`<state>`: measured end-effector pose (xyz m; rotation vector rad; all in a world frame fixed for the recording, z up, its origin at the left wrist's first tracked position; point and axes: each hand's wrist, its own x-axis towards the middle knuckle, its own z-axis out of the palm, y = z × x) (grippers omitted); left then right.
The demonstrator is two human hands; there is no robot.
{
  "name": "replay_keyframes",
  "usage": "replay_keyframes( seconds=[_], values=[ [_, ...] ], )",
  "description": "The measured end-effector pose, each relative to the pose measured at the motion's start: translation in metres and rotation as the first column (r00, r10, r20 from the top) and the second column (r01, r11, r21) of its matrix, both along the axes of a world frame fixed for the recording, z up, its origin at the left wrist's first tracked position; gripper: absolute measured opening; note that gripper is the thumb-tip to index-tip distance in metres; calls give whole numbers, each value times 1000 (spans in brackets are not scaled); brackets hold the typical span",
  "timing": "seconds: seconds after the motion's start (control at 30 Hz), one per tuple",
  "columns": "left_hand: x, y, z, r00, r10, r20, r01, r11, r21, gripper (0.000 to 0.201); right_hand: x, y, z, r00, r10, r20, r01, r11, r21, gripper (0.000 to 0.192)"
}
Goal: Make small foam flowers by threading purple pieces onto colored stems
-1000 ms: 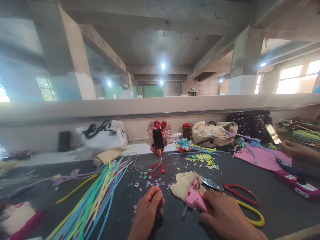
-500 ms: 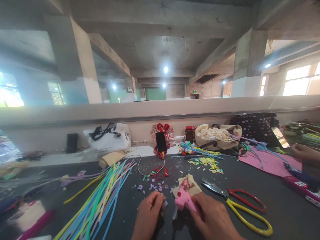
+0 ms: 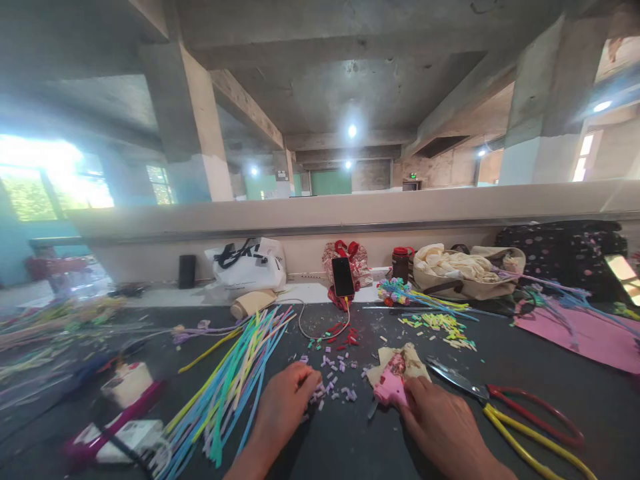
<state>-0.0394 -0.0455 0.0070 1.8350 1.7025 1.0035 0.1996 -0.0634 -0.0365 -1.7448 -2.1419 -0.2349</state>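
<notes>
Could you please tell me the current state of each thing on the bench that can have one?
Left hand: fingers curled, touching the small lilac pieces.
Right hand: gripping the pink glue gun.
Scissors: lying flat, blades together.
Phone: propped upright, screen dark, cable plugged in.
Red-lidded jar: upright, lid on.
White bag: slumped against the wall.

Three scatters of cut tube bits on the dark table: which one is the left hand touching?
The purple bits, right at the left hand fingertips. The red bits lie farther back near the phone cable, and the yellow-green bits far off to the right.
</notes>
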Motion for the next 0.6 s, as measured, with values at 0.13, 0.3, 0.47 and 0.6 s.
replay_keyframes(
  seconds=[0.13,0.3,0.47,0.6],
  values=[
    [-8,-7,-2,972,-68,-223,72,997,8,20,1,-2,-5,1000,-2,12,2,1000,17,17],
    [-22,-13,-5,907,-19,-420,16,1000,-10,25,7,-5,-3,998,27,50,-35,985,170,20],
    [-30,-21,-11,865,-98,-491,77,995,-62,20,-22,3,22,954,273,129,-286,952,105,19],
    [-30,-23,-18,847,-139,-513,106,990,-93,17,-60,17,29,830,517,208,-494,856,-156,19]
  ],
)
